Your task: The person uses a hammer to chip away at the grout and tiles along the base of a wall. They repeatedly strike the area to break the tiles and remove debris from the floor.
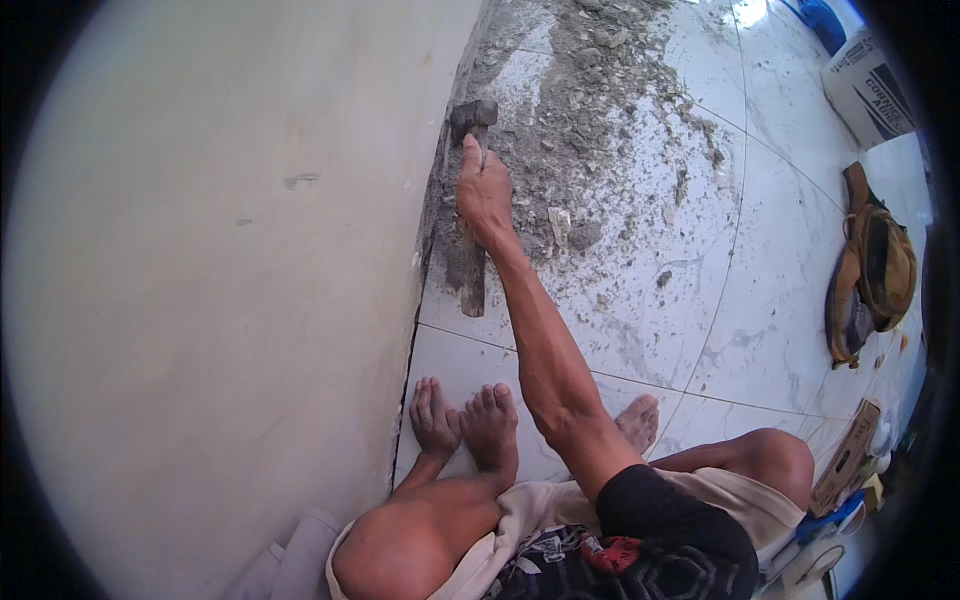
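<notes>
My right hand [485, 187] is closed round the wooden handle of a hammer [473, 116] close to its dark, blocky head, which points away from me along the foot of the wall. Below the fist the rest of the handle [473, 277] sticks out. Grey mortar rubble [585, 97] and dust lie beneath and beyond the hand. Beside my bare foot, near the wall, my left hand [435, 421] rests low over the white floor tile, palm down, holding nothing that shows.
A pale wall [225, 300] rises along the left. On the marbled tile floor [787, 285] at the right lie a brown bag [885, 266], a printed white sack [870, 94] and a cardboard box [846, 456]. Larger loose chips [559, 226] lie near my right wrist.
</notes>
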A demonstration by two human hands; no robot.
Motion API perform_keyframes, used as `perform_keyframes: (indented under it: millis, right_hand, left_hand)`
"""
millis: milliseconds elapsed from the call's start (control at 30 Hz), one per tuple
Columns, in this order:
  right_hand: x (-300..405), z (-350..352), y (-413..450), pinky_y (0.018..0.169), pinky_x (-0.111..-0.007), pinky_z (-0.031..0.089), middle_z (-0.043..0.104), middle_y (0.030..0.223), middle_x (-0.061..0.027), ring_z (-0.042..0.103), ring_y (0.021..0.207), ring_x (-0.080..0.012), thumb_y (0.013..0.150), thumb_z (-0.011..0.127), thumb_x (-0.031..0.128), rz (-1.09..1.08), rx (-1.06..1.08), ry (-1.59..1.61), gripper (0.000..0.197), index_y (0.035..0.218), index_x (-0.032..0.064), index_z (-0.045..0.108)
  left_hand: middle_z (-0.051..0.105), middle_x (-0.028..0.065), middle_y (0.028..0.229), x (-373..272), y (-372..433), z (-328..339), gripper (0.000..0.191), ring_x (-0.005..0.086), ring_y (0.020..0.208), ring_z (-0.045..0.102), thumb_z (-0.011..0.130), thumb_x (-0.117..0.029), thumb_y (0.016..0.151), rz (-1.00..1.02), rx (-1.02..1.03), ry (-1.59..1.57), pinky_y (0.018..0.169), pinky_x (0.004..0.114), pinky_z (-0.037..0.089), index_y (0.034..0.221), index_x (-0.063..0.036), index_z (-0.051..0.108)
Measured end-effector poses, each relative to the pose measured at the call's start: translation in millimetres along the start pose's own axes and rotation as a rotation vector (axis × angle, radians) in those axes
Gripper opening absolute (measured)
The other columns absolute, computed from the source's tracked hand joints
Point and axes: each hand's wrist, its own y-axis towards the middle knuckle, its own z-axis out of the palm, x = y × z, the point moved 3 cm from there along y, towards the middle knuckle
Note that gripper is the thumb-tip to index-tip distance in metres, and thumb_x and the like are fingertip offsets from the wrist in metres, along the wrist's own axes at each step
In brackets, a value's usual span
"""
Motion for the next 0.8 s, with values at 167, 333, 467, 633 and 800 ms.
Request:
perform_keyframes:
  millis: [167,333,467,633,800]
  right_hand:
    - [-22,-5,8,0.055,-0.04,0.043,0.051,0.075,-0.0112,0.053,0.066,-0.0242,0.107,0.043,0.048,-0.198,-0.238,0.119,0.052,0.096,-0.0011,0.056]
    - [16,-9,-20,0.036,-0.032,0.038,0.041,0.06,0.0017,0.042,0.044,-0.0106,0.107,0.045,0.049,0.096,-0.073,0.454,0.048,0.082,0.008,0.05]
    - [-17,-15,3,0.035,-0.031,0.036,0.041,0.059,0.0018,0.041,0.043,-0.0106,0.106,0.046,0.05,0.011,-0.14,0.353,0.046,0.087,0.0088,0.048]
    - [21,-13,-28,0.035,-0.031,0.035,0.045,0.063,-0.0004,0.042,0.043,-0.0116,0.106,0.047,0.05,0.166,-0.064,0.554,0.043,0.097,0.0077,0.047]
    - [-24,-6,16,0.038,-0.032,0.037,0.045,0.062,-0.0009,0.044,0.047,-0.012,0.105,0.049,0.052,0.12,0.005,0.345,0.046,0.091,0.0082,0.046]
  left_hand:
    - [0.049,0.0267,0.144,-15,6,4,0.052,0.0431,0.135,0.047,0.047,-0.016,0.098,0.0,0.016,-0.039,0.113,0.052,0.037,0.143,0.0094,0.049]
    - [0.049,0.0251,0.144,-6,4,-4,0.051,0.0424,0.135,0.047,0.047,-0.016,0.098,0.004,-0.016,-0.002,0.113,0.052,0.038,0.142,0.0092,0.05]
    - [0.05,0.0247,0.144,-13,1,1,0.05,0.0422,0.134,0.048,0.047,-0.016,0.099,0.012,0.0,-0.025,0.113,0.051,0.038,0.142,0.0089,0.05]
    - [0.049,0.0251,0.144,1,1,-8,0.051,0.0422,0.135,0.047,0.047,-0.016,0.098,-0.017,-0.003,0.014,0.113,0.051,0.037,0.143,0.009,0.05]
    - [0.049,0.0252,0.145,-6,6,2,0.052,0.042,0.136,0.046,0.047,-0.016,0.098,0.002,0.001,-0.027,0.113,0.051,0.037,0.144,0.0085,0.049]
